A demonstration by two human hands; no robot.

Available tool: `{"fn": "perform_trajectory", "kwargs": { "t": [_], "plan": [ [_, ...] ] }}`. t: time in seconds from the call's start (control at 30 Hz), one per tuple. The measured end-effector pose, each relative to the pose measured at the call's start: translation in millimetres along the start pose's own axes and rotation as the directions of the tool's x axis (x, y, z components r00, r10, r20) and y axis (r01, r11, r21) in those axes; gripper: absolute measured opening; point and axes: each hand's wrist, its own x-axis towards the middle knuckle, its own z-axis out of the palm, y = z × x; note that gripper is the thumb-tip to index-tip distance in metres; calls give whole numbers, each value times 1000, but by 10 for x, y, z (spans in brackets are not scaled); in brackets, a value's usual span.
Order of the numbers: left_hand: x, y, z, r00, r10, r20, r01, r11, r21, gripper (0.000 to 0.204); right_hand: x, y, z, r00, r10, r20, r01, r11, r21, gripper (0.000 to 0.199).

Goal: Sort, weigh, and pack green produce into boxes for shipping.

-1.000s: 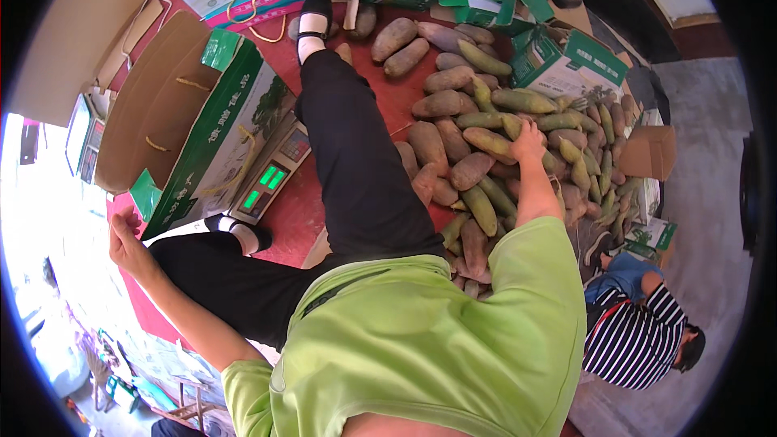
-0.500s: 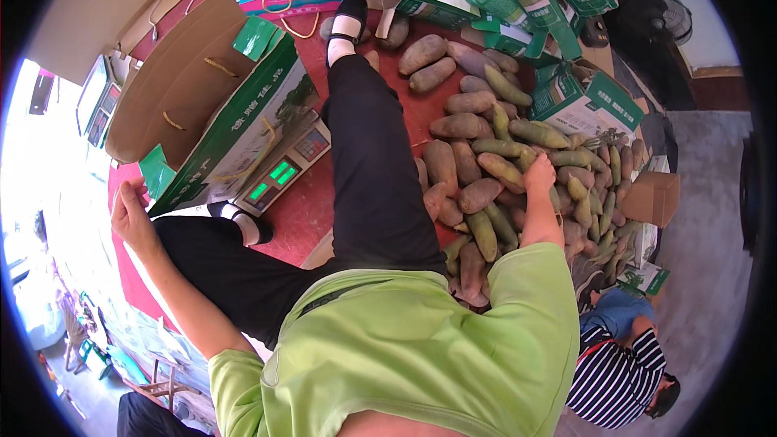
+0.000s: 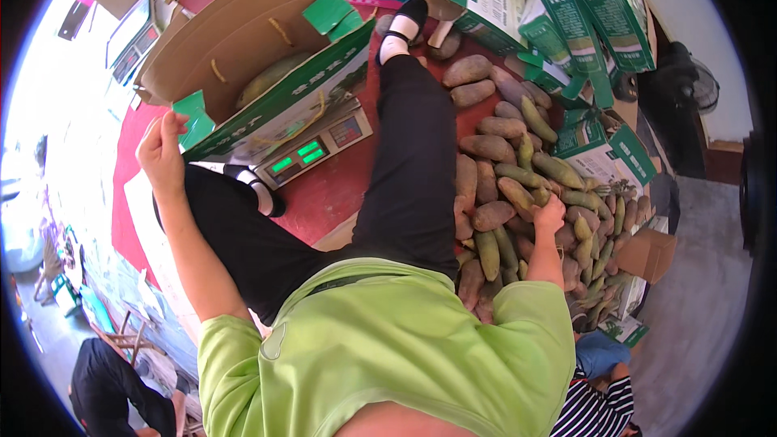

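My left hand point(image 3: 164, 152) is closed at the edge of a green carton flap point(image 3: 194, 120), with its fingertips partly hidden. The flap belongs to a large open handled carton point(image 3: 279, 121), which rests on a digital scale point(image 3: 312, 150) with lit green digits. Inside the carton lies at least one long greenish vegetable point(image 3: 271, 79). My right hand point(image 3: 549, 215) is down in a heap of long brown and green root-like vegetables point(image 3: 494, 216). Its fingers are curled at a yellow-green one point(image 3: 516, 194); the underside of the grip is hidden.
Green and white cartons point(image 3: 566, 24) stand behind the heap, one tipped open point(image 3: 607, 146) beside it. A black fan point(image 3: 688, 85) is at the far right. A second scale point(image 3: 133, 44) stands far left. A person in a striped shirt point(image 3: 595, 409) is at lower right.
The whole view has shifted, so the carton and scale appear farther right. More of the carton's inside shows. My left hand stays at the flap and my right hand stays in the heap.
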Motion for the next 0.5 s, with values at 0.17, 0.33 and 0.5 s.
{"fn": "perform_trajectory", "kwargs": {
  "t": [0.17, 0.33, 0.5],
  "plan": [
    [-8, 40, -13, 1000, 14, 26, -14, 1000, 17, 30, 59, -32, -109, 995, -41, -89, 63, 965, 254, 55],
    [-4, 55, -3, 997, 36, 64, -41, 996, 80, 32, 404, -408, -225, 919, -308, -245, 378, 522, 764, 49],
    [-26, 70, -27, 997, 37, 72, -45, 993, 112, 31, -102, -1614, -1564, 844, -402, -356, 425, 95, 900, 41]
  ]
}}
